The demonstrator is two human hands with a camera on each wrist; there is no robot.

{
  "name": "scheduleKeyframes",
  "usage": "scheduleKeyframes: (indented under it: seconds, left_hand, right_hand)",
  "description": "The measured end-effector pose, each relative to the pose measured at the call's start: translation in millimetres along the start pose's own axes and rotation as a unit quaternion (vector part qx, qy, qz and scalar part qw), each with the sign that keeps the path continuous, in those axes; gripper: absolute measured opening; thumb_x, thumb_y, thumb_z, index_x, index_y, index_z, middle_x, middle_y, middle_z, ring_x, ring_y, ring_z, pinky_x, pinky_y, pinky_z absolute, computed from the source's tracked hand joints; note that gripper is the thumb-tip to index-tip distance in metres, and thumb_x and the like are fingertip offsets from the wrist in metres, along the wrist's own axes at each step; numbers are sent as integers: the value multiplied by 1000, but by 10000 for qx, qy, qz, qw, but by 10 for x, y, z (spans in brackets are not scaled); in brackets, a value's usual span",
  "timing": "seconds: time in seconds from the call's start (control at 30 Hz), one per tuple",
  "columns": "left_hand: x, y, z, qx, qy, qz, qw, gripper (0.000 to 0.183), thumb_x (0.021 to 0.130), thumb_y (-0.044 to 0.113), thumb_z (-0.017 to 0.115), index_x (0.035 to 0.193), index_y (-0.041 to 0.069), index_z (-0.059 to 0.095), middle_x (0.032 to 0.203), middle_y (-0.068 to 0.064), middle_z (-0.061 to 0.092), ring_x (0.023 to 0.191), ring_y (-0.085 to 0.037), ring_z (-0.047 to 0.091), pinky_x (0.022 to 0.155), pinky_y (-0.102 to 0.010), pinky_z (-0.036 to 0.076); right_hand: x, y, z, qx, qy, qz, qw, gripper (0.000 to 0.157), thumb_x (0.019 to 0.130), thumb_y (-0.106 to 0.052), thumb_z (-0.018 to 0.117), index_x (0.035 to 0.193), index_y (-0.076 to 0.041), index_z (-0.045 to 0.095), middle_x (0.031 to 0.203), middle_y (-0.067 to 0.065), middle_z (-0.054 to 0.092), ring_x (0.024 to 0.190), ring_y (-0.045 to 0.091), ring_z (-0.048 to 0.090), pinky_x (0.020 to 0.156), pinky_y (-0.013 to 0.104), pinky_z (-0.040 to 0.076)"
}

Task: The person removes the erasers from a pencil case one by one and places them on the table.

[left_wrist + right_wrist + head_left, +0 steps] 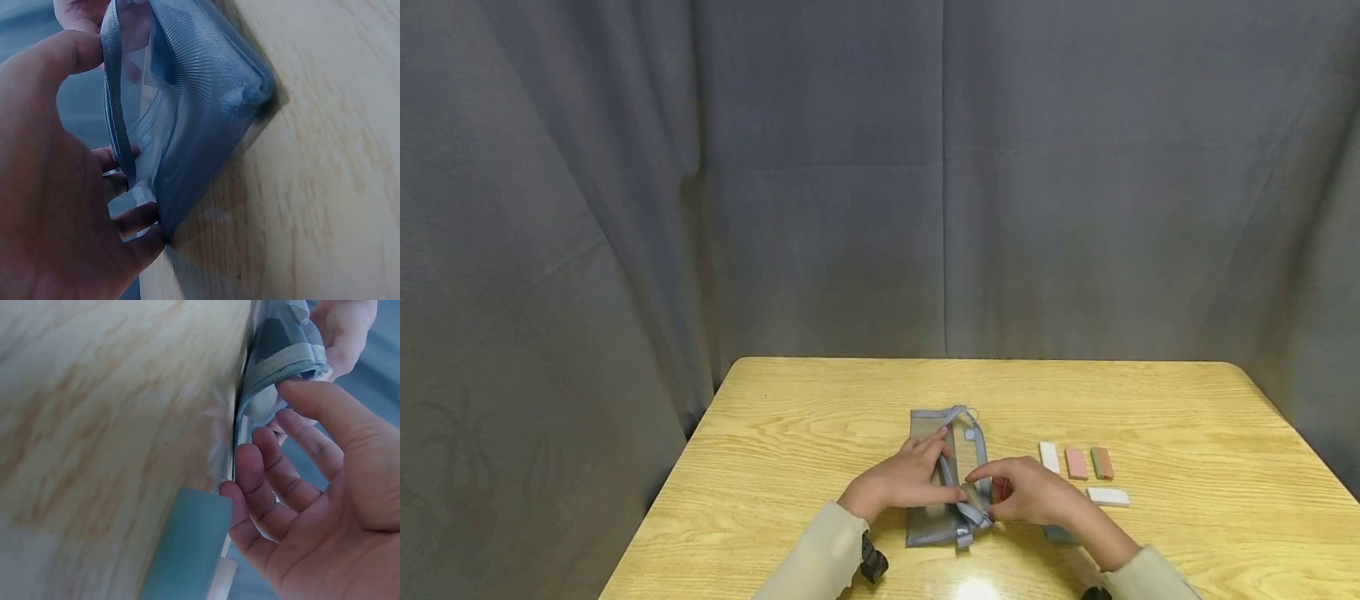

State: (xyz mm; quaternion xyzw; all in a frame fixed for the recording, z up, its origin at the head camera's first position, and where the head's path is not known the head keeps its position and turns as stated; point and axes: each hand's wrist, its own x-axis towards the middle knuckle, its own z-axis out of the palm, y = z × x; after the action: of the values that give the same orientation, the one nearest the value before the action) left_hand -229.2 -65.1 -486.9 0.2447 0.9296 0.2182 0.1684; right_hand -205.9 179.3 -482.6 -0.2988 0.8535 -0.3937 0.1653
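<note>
A grey-blue mesh zip pouch (925, 527) lies on the table with its mouth spread. My left hand (904, 482) holds the near left edge of that mouth, thumb toward the zip end. In the left wrist view, the left thumb and fingers (136, 219) are at the raised zip edge and the mesh. My right hand (1033, 492) pinches the right edge close to the zip's lower end. Its thumb (312, 400) touches the zip band in the right wrist view, the other fingers curled below. Beside those fingers lies a teal block (187, 544).
Right of the pouch lie small eraser-like blocks: a white one (1049, 457), a pink one (1077, 464), a green-and-orange one (1102, 463) and a second white one (1108, 497). The right forearm partly covers the teal block. Grey curtains (835, 208) hang behind the wooden table (775, 467).
</note>
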Motion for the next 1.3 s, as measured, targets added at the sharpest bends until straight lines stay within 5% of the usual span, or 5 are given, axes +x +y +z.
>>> scheduleKeyframes:
  seconds: [0.47,1.3]
  left_hand:
    - [19,-17,-18,53,12,78,10000,63,89,69,59,134,25,48,170,5,13,149,-25,28,106,-50,44]
    - [-5,-37,11,93,-29,156,9998,64,88,66,63,134,24,48,170,5,13,148,-24,28,109,-47,42]
  right_hand:
    - [73,1,15,-569,-10,158,9983,47,81,1,75,127,-10,69,78,-7,59,66,8,51,59,26,44]
    - [107,22,41,-745,51,333,9967,42,74,0,79,114,-11,69,77,-2,58,67,12,52,59,27,44]
